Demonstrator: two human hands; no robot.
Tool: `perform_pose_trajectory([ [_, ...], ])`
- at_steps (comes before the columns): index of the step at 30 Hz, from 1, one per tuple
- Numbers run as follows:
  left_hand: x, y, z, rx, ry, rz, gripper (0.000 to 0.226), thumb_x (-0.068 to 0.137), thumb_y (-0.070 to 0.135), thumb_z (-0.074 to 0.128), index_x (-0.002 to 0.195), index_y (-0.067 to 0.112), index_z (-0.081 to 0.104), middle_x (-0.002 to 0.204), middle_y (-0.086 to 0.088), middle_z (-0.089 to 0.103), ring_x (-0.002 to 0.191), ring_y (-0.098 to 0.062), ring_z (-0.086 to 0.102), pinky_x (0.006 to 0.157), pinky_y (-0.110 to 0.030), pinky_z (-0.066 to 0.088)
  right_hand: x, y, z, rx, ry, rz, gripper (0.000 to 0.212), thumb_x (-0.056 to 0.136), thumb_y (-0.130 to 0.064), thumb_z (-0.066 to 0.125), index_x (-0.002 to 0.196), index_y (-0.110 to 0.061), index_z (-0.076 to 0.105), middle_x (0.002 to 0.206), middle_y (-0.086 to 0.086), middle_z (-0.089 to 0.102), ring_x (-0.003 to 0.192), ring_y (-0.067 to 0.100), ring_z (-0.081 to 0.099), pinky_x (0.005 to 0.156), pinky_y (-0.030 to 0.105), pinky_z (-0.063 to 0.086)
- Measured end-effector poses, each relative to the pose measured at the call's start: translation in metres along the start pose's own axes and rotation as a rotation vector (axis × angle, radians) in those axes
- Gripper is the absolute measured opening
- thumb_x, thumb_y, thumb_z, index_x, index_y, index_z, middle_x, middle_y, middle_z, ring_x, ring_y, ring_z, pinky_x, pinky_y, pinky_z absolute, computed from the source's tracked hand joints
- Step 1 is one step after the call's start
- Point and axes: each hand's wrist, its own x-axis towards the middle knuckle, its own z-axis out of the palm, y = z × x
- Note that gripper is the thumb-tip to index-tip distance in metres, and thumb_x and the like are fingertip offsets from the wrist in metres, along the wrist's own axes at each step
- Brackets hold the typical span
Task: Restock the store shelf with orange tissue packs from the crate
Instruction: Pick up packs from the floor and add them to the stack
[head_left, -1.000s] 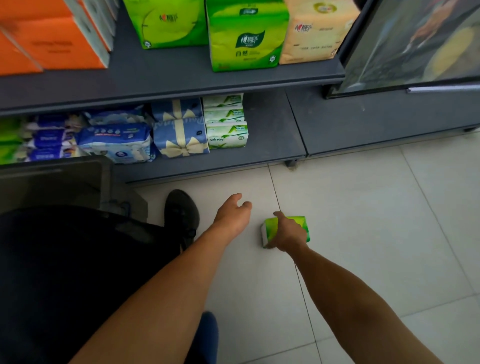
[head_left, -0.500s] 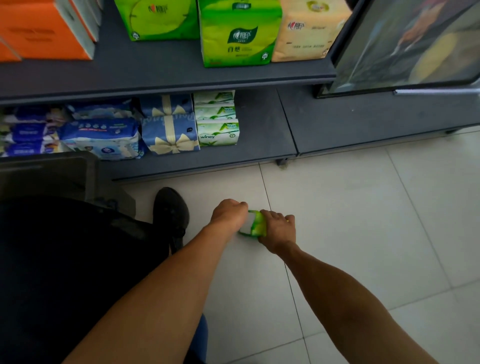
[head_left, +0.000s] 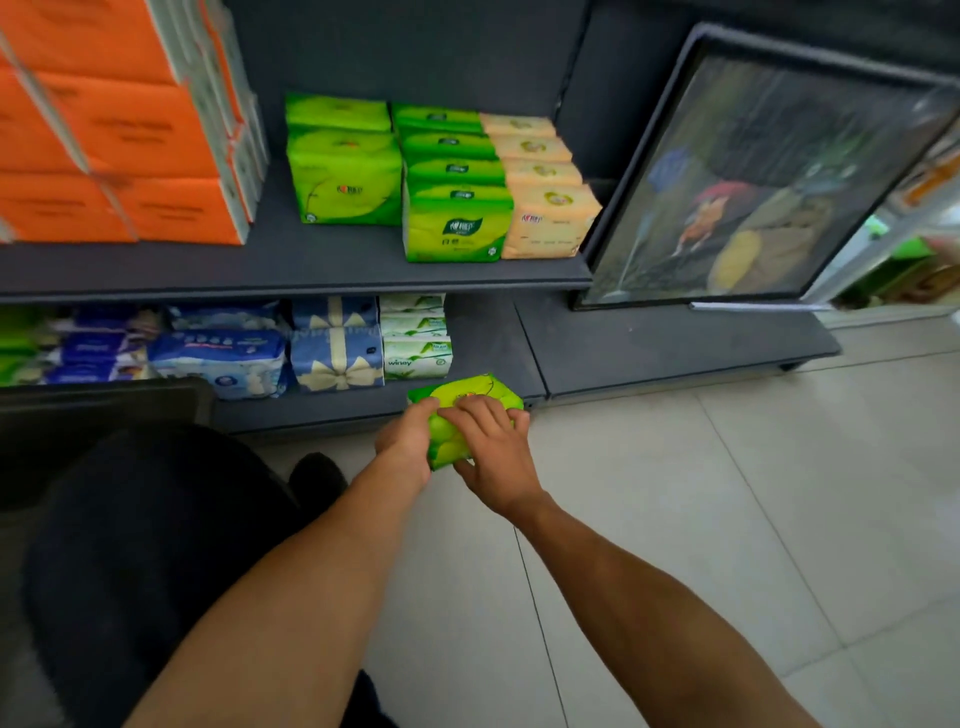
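Note:
A green tissue pack (head_left: 470, 394) is held off the floor between both hands, just in front of the bottom shelf's edge. My left hand (head_left: 408, 439) grips its left side. My right hand (head_left: 493, 447) lies over its top and right side with fingers curled round it. Orange tissue packs (head_left: 130, 156) are stacked on the middle shelf (head_left: 291, 265) at the upper left. A dark crate (head_left: 104, 410) stands at the left, partly hidden behind my dark-clothed leg.
Green packs (head_left: 345, 176) and beige packs (head_left: 545, 218) stand on the middle shelf. Blue and white packs (head_left: 332, 358) fill the bottom shelf. A framed picture (head_left: 769, 182) leans on a low dark platform (head_left: 675, 343) at the right. Pale tiled floor (head_left: 675, 519) spreads to the right.
The green pack lay on the floor under my right hand. My left hand joined it, and both hands have lifted it up toward the bottom shelf.

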Motion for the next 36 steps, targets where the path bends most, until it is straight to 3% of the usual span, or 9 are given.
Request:
perform_pose_trajectory([
  [3, -0.009, 0.006, -0.001, -0.125, -0.077, 0.008, 0.080, 0.030, 0.043, 0.084, 0.104, 0.015, 0.071, 0.099, -0.010, 0.075, 0.083, -0.028, 0.074, 0.076, -0.045, 0.061, 0.005, -0.002, -0.022, -0.009, 0.019, -0.041, 0.072, 0.064, -0.029, 0.077, 0.131, -0.028, 0.050, 0.131, -0.005, 0.053, 0.124, 0.021, 0.046, 0.089, 0.045, 0.033],
  [6, -0.040, 0.022, -0.003, -0.171, -0.042, 0.101, 0.044, 0.050, 0.027, 0.086, 0.089, 0.013, 0.071, 0.095, -0.012, 0.074, 0.085, -0.031, 0.073, 0.081, -0.051, 0.060, 0.004, 0.001, -0.042, -0.003, 0.098, -0.034, 0.068, 0.074, -0.045, 0.073, 0.135, -0.027, 0.050, 0.131, -0.004, 0.050, 0.122, 0.020, 0.044, 0.092, 0.044, 0.036],
  [9, -0.050, 0.039, -0.002, -0.249, -0.080, 0.137, 0.039, 0.052, 0.027, 0.085, 0.086, 0.015, 0.071, 0.097, -0.011, 0.074, 0.086, -0.031, 0.072, 0.079, -0.051, 0.060, 0.005, 0.006, -0.058, 0.125, 0.242, 0.223, 0.072, 0.079, -0.055, 0.064, 0.140, -0.023, 0.046, 0.127, 0.000, 0.044, 0.119, 0.019, 0.041, 0.091, 0.037, 0.033],
  [13, -0.072, 0.050, 0.001, -0.390, -0.281, 0.096, 0.020, 0.077, 0.022, 0.072, 0.095, 0.018, 0.064, 0.097, -0.008, 0.069, 0.079, -0.023, 0.066, 0.061, -0.029, 0.054, 0.025, -0.002, -0.075, 0.601, 0.231, 0.580, 0.085, 0.080, -0.058, 0.073, 0.147, -0.020, 0.036, 0.119, 0.000, 0.053, 0.112, 0.014, 0.054, 0.101, 0.040, 0.047],
  [17, -0.078, 0.048, -0.001, -0.476, -0.457, 0.090, 0.060, 0.070, 0.022, 0.073, 0.127, 0.019, 0.054, 0.113, -0.016, 0.067, 0.083, -0.027, 0.071, 0.067, -0.037, 0.059, 0.061, -0.027, -0.086, 0.845, 0.254, 0.691, 0.098, 0.069, -0.056, 0.083, 0.147, -0.025, 0.033, 0.107, -0.001, 0.062, 0.101, 0.011, 0.063, 0.095, 0.036, 0.052],
  [21, -0.081, 0.043, -0.003, -0.581, -0.599, 0.141, 0.055, 0.083, 0.011, 0.059, 0.138, 0.008, 0.052, 0.130, -0.023, 0.061, 0.111, -0.034, 0.063, 0.097, -0.045, 0.053, 0.093, -0.048, -0.087, 0.730, 0.241, 0.610, 0.102, 0.059, -0.059, 0.087, 0.143, -0.029, 0.039, 0.112, 0.000, 0.058, 0.103, 0.012, 0.061, 0.092, 0.031, 0.052],
  [25, -0.075, 0.049, -0.009, -0.731, -0.739, 0.146, 0.058, 0.081, 0.008, 0.060, 0.138, 0.007, 0.052, 0.133, -0.021, 0.060, 0.123, -0.033, 0.058, 0.112, -0.045, 0.039, 0.123, -0.055, -0.086, 0.652, 0.192, 0.506, 0.075, 0.059, -0.051, 0.089, 0.124, -0.025, 0.061, 0.117, 0.003, 0.059, 0.106, 0.013, 0.061, 0.095, 0.038, 0.052],
  [30, -0.074, 0.057, -0.011, -0.673, -0.639, 0.121, 0.055, 0.070, 0.025, 0.077, 0.123, 0.023, 0.060, 0.117, -0.007, 0.067, 0.102, -0.022, 0.067, 0.092, -0.035, 0.052, 0.154, -0.058, -0.105, 0.531, 0.256, 0.178, 0.059, 0.064, -0.035, 0.092, 0.116, -0.020, 0.067, 0.107, -0.005, 0.062, 0.099, 0.009, 0.060, 0.091, 0.025, 0.051],
  [36, -0.072, 0.060, -0.006, -0.743, -0.580, 0.059, 0.054, 0.073, 0.049, 0.073, 0.121, 0.024, 0.066, 0.122, -0.003, 0.065, 0.115, -0.020, 0.062, 0.090, -0.032, 0.049, 0.185, -0.062, -0.131, 0.339, 0.107, -0.106, 0.053, 0.065, -0.038, 0.091, 0.111, -0.020, 0.073, 0.104, -0.001, 0.059, 0.098, 0.010, 0.057, 0.087, 0.021, 0.045],
])
